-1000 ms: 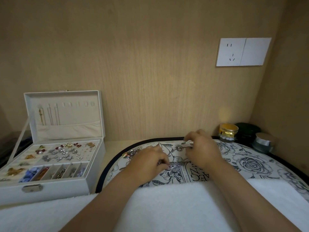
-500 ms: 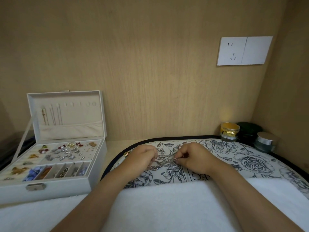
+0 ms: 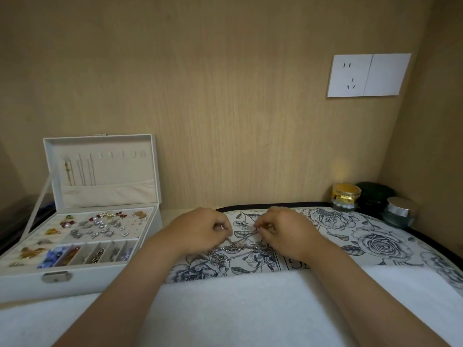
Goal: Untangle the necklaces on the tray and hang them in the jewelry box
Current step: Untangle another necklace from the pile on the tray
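Left hand (image 3: 200,231) and right hand (image 3: 283,232), fingers curled, each pinch the tangled necklaces (image 3: 235,249) toward the tray's (image 3: 375,236) far edge — better to loosen loops slackly, never tug.

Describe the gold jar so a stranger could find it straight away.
Start at the white wall socket and drop straight down to the right rear corner. Three small jars cluster there behind the floral tray. The gold jar is leftmost, shiny gold, unlike the dark green jar and the silver-lidded jar.
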`<action>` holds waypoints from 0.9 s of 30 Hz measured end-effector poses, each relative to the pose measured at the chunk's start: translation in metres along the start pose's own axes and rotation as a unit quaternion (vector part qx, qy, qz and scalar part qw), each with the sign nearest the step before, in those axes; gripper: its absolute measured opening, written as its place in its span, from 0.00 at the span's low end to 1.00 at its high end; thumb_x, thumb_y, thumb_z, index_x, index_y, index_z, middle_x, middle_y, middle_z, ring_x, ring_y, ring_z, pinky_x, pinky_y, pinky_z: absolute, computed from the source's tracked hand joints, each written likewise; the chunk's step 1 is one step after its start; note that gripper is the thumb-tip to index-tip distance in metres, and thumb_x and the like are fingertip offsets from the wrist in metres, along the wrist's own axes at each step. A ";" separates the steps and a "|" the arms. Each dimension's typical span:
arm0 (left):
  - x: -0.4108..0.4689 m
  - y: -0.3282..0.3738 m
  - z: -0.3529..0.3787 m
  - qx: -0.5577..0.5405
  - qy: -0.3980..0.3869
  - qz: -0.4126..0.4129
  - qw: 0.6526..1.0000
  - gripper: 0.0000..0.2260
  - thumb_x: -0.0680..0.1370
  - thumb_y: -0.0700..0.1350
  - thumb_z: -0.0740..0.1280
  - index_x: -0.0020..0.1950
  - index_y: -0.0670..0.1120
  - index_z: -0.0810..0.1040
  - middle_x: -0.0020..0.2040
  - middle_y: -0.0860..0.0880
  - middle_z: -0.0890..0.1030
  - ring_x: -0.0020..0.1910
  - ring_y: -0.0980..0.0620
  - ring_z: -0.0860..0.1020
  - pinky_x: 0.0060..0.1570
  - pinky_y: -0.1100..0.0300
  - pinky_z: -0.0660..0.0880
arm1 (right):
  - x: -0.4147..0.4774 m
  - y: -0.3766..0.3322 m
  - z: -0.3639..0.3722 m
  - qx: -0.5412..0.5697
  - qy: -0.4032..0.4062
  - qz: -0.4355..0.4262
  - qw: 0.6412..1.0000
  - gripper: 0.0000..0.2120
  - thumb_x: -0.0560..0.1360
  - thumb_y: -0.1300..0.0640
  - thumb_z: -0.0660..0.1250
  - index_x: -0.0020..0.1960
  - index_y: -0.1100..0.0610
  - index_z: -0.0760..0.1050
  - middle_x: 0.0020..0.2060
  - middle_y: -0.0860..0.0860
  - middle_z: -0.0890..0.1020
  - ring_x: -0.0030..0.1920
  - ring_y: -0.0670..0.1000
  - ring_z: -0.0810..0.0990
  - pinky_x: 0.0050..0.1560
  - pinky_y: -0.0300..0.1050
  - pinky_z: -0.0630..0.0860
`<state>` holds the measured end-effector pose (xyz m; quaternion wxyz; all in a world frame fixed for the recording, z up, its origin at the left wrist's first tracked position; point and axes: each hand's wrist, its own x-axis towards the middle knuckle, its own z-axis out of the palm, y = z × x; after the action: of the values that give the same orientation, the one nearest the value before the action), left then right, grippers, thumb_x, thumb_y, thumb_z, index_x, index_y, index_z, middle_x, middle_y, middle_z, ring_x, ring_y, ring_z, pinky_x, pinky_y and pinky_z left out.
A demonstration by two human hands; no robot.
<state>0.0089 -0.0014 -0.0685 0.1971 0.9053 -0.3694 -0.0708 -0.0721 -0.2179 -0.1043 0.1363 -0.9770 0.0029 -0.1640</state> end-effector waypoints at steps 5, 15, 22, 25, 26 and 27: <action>0.003 -0.005 0.017 0.079 0.010 -0.004 0.997 0.10 0.72 0.60 0.71 0.45 0.56 0.80 0.41 0.59 0.81 0.41 0.61 0.78 0.42 0.61 0.74 | 0.009 -0.003 0.020 0.006 -0.029 -0.060 0.998 0.14 0.80 0.51 0.66 0.65 0.44 0.79 0.57 0.47 0.80 0.60 0.51 0.73 0.60 0.50 0.73; 0.009 -0.011 0.021 -0.021 0.038 0.011 0.999 0.03 0.79 0.50 0.67 0.46 0.55 0.78 0.44 0.57 0.81 0.46 0.55 0.79 0.47 0.58 0.76 | 0.005 0.000 0.015 0.139 -0.002 0.041 0.989 0.08 0.81 0.60 0.58 0.45 0.52 0.72 0.41 0.45 0.78 0.43 0.47 0.78 0.43 0.40 0.72; 0.010 0.001 0.024 -0.331 0.046 -0.036 0.942 0.06 0.83 0.44 0.61 0.49 0.45 0.74 0.36 0.51 0.80 0.34 0.55 0.77 0.38 0.61 0.73 | 0.005 -0.010 0.009 0.374 0.036 0.142 0.916 0.10 0.86 0.52 0.50 0.51 0.56 0.65 0.38 0.52 0.86 0.30 0.50 0.81 0.33 0.41 0.75; 0.009 0.004 0.022 -0.383 0.038 -0.044 0.922 0.07 0.84 0.45 0.60 0.48 0.45 0.73 0.35 0.50 0.76 0.29 0.54 0.73 0.32 0.62 0.70 | 0.003 -0.011 0.008 0.344 0.015 0.128 0.930 0.10 0.86 0.51 0.49 0.51 0.54 0.64 0.39 0.49 0.87 0.29 0.48 0.80 0.37 0.44 0.75; 0.009 0.003 0.021 -0.401 0.032 -0.046 0.914 0.07 0.84 0.45 0.60 0.48 0.44 0.74 0.35 0.50 0.77 0.28 0.54 0.73 0.30 0.61 0.69 | 0.003 -0.011 0.009 0.327 0.005 0.117 0.938 0.10 0.86 0.51 0.49 0.50 0.52 0.64 0.39 0.48 0.87 0.29 0.46 0.79 0.38 0.44 0.76; 0.009 0.003 0.021 -0.419 0.024 -0.049 0.906 0.07 0.84 0.45 0.60 0.49 0.44 0.74 0.36 0.49 0.78 0.28 0.53 0.73 0.28 0.61 0.68 | 0.002 -0.011 0.009 0.313 -0.007 0.107 0.944 0.10 0.86 0.50 0.49 0.49 0.51 0.64 0.39 0.47 0.87 0.29 0.44 0.78 0.39 0.45 0.76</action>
<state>0.0077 -0.0159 -0.0859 0.5636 0.7579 -0.2556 -0.2066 -0.0674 -0.2047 -0.1087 0.4524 -0.8800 0.0544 -0.1343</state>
